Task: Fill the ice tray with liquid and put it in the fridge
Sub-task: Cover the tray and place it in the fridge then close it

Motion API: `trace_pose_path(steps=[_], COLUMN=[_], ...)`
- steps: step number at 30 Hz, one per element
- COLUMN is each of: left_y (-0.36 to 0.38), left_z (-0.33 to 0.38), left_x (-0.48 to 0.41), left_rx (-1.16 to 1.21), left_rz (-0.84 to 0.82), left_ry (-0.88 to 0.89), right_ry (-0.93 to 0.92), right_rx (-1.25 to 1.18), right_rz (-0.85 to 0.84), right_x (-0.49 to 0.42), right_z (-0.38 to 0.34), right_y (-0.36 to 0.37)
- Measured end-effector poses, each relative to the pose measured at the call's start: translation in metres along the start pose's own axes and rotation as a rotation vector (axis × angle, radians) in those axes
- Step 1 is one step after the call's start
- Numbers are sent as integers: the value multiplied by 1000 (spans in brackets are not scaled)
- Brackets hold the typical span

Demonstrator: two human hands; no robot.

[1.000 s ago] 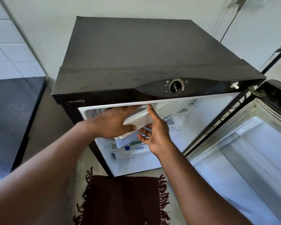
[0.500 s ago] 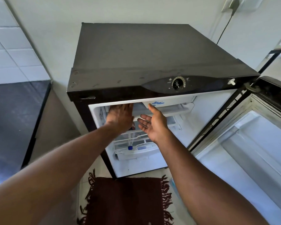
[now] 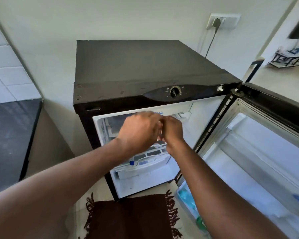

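Nearest, below the hands: one dark maroon woven rug with fringed ends (image 3: 128,218) on the floor. Right of the hands, one white-lined fridge door (image 3: 266,152) stands wide open, presumably to give both arms free passage. Just under the hands: one white plastic drawer front (image 3: 141,165), with one blue cap (image 3: 131,163) at its left end.

Both hands meet at the mouth of the black box-shaped metal fridge (image 3: 145,69), in the upper part of the opening. The left hand (image 3: 140,130) is back-up, fingers bent toward the right hand (image 3: 173,131). The two touch at the fingertips. Motion blur there, so I cannot tell how far either is closed or whether anything is held. The ice tray is not made out. Judged either hidden behind the hands or sitting in the top compartment, so placing looks nearly done or done.

Beyond the hands: one round control dial (image 3: 175,91) on the fridge's front band. Farther up: one white wall socket (image 3: 231,19) with one dark plug (image 3: 215,23) in it. Far left of the hands: one dark glossy table (image 3: 10,138).
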State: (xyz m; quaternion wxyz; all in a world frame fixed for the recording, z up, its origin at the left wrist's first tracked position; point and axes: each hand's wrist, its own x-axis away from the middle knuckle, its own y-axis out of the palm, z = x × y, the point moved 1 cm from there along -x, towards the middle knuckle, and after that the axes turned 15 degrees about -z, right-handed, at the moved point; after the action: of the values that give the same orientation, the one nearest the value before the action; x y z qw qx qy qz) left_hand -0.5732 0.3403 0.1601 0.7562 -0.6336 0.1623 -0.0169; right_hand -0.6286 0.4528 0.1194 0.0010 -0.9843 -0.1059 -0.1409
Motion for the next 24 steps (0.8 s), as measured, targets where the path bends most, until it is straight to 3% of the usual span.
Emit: trace_pose_path(steps=[2, 3, 4, 7, 9, 15, 24], left_y=[-25, -34, -42, -44, -37, -33, -33], left_z=[-3, -5, -7, -9, -3, -7, 9], left_x=[-4, -10, -20, -53, -67, -72, -83], left_rx=[-43, -83, -117, -172, -241, -269, -250], left_rz=[329, 404, 380, -16, -162, -182, -248], left_ry=[136, 125, 72, -147, -202, -232, -334], right_ry=[-138, -206, -272, -386, -374, -102, 256], right_rx=[182, 272, 363, 674, 872, 1277, 1459], right_rz=[90, 147, 208, 392, 504, 694, 596], right_x=[15, 23, 32, 45, 48, 52, 61], right_z=[-11, -18, -25, -41, -54, -86, -94], right_y=[-18, -30, -43, -81, -111, -209, -282])
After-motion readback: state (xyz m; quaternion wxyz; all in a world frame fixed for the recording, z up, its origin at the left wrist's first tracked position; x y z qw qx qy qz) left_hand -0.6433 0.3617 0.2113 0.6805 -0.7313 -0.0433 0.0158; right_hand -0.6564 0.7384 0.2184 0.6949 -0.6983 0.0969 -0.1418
